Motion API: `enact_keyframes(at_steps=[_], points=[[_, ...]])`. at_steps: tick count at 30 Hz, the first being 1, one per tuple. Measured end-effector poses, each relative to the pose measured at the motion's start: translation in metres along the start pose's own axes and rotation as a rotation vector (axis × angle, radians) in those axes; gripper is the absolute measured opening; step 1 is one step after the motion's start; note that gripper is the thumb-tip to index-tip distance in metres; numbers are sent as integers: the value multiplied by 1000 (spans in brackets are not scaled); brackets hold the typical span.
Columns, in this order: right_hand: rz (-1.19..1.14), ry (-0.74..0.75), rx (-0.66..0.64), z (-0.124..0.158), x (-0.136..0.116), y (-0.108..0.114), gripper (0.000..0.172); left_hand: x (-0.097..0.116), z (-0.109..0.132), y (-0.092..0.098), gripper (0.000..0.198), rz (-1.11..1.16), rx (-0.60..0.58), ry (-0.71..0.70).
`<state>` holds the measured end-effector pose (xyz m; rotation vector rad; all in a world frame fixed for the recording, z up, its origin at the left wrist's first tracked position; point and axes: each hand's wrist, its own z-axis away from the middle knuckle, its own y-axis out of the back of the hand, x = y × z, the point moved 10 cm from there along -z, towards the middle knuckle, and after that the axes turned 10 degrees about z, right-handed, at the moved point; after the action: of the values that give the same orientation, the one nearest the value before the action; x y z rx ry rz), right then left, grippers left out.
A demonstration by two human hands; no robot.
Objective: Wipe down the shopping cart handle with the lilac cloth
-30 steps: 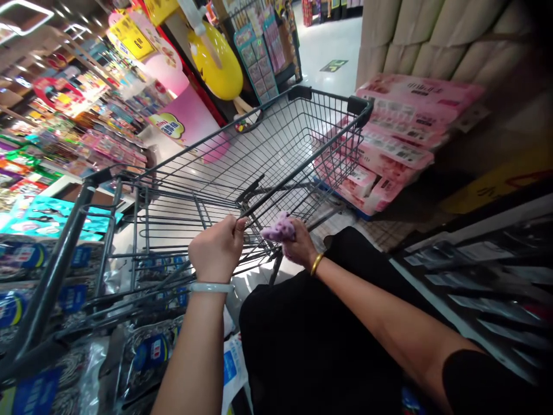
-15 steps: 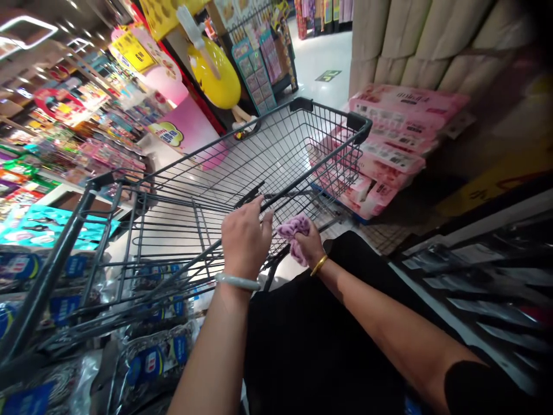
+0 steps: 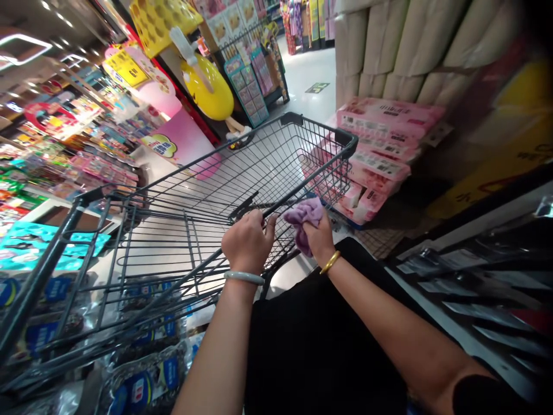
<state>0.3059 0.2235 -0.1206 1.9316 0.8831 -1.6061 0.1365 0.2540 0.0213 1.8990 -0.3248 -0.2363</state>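
An unloaded metal shopping cart (image 3: pixel 207 173) stands in front of me, tilted in view. My left hand (image 3: pixel 246 239), with a pale bangle on its wrist, is closed over the near top rail of the cart's basket, its fingertips hidden on the far side. To its right, my right hand (image 3: pixel 318 237), wearing a gold bangle, grips a crumpled purple cloth (image 3: pixel 305 214). The cloth bunches above the fist and hangs below the thumb, close to the same rail.
Pink tissue packs (image 3: pixel 380 155) are stacked beyond the cart's right side, below wrapped paper rolls (image 3: pixel 389 40). Packaged goods with blue labels (image 3: pixel 142 383) lie at lower left. A shelf of packaged items (image 3: pixel 484 288) runs along the right. A yellow inflatable (image 3: pixel 209 86) hangs at the back.
My left hand's fingers have curled more tightly over the rail. My right hand has lifted slightly and shifted right with the purple cloth. The view has moved a little.
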Motion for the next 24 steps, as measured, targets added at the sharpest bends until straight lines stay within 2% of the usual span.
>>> enact_keyframes(at_steps=[3, 5, 9, 11, 15, 17, 21, 22, 24], points=[[19, 113, -15, -6, -24, 1, 36, -4, 4, 3, 50, -14, 30, 0], [11, 86, -13, -9, -15, 3, 35, -5, 7, 5, 50, -25, 43, -9], [-16, -165, 24, -5, 37, 15, 37, -9, 11, 6, 50, -38, 50, -34], [-21, -166, 21, -4, 35, 19, 36, -12, 13, 6, 52, -45, 62, -43], [-38, 13, -10, -6, -3, 20, 33, -17, 16, 6, 52, -55, 85, -54], [-52, -25, 2, -7, 4, 23, 33, -21, 17, 6, 52, -54, 83, -44], [-137, -293, 85, -4, 49, 34, 33, -24, 18, 6, 53, -59, 57, -32], [-162, -306, 93, -5, 51, 37, 34, -26, 18, 5, 52, -61, 46, -28], [-192, -219, 80, -12, 35, 40, 35, -29, 18, 6, 52, -70, 29, -12]])
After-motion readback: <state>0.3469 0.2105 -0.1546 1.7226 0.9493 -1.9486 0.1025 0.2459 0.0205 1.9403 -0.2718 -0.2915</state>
